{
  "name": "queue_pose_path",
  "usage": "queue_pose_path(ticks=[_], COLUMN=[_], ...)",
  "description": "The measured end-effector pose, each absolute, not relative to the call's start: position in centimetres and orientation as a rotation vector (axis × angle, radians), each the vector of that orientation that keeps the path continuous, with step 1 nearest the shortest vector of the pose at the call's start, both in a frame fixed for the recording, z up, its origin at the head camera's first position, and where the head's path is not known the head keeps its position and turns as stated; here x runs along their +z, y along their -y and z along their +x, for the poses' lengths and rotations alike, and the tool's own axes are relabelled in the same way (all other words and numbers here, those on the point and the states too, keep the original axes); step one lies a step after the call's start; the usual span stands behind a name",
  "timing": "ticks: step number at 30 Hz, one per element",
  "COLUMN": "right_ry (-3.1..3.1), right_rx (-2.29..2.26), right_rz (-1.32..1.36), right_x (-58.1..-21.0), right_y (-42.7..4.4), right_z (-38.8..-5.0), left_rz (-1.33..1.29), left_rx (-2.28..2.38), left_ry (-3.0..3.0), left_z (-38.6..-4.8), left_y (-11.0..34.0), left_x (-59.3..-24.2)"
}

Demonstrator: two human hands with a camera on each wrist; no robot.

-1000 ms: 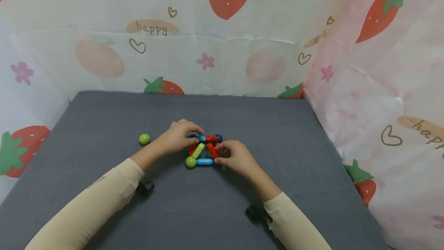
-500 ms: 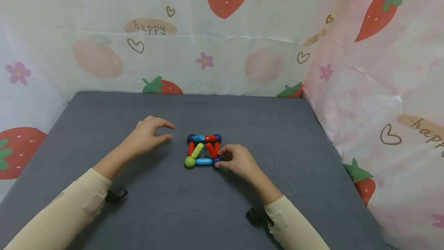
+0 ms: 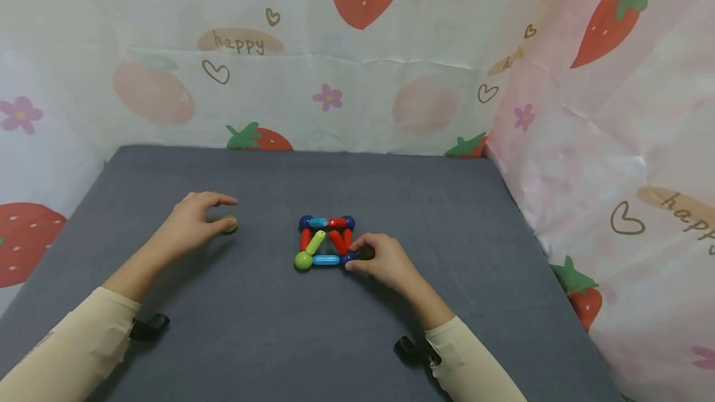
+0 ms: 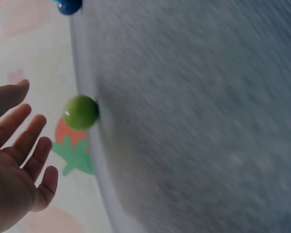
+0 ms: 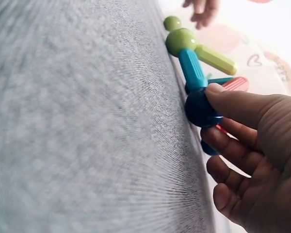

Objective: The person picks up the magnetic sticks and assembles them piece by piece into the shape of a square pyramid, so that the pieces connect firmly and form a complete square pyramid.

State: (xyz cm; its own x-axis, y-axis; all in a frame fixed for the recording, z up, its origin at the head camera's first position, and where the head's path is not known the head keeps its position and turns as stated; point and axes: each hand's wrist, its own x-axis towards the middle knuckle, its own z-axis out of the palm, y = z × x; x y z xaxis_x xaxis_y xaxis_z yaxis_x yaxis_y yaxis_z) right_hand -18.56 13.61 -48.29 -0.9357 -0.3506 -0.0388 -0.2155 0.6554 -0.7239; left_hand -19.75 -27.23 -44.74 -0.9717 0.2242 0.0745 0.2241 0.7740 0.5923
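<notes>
A frame of coloured magnetic rods and balls lies on the table in the head view. Its front side is a light blue rod [image 3: 326,260] between a green ball [image 3: 303,260] and a dark blue ball [image 5: 200,110]. My right hand [image 3: 385,257] pinches that dark blue ball between thumb and fingers. A yellow-green rod [image 3: 315,243] and a red rod [image 3: 337,242] lean up from the front corners. To the left, my left hand [image 3: 192,219] hovers with parted fingers by a loose green ball [image 4: 81,112]. In the left wrist view the fingers stand apart from it.
Dark grey cloth covers the table [image 3: 268,340]. A strawberry-printed curtain [image 3: 368,79] stands along its back and sides. Dark blue balls [image 3: 349,222] form the frame's back corners. A black wrist device [image 3: 410,350] sits under each forearm.
My left hand has let go of the frame's back and moved left to the loose green ball. The right hand has stayed at the frame's front right corner.
</notes>
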Motion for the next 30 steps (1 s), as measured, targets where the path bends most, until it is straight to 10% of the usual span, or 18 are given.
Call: queue_pose_path(ticks=[30], right_ry=[-2.617], right_rx=[-1.259], right_rz=[-0.430], right_x=[-48.9], right_y=[-13.7], right_z=[-18.6], left_rz=[0.305], left_rx=[0.921], left_ry=[-2.840], left_z=[-21.5], left_y=[28.9], left_x=[-47.5])
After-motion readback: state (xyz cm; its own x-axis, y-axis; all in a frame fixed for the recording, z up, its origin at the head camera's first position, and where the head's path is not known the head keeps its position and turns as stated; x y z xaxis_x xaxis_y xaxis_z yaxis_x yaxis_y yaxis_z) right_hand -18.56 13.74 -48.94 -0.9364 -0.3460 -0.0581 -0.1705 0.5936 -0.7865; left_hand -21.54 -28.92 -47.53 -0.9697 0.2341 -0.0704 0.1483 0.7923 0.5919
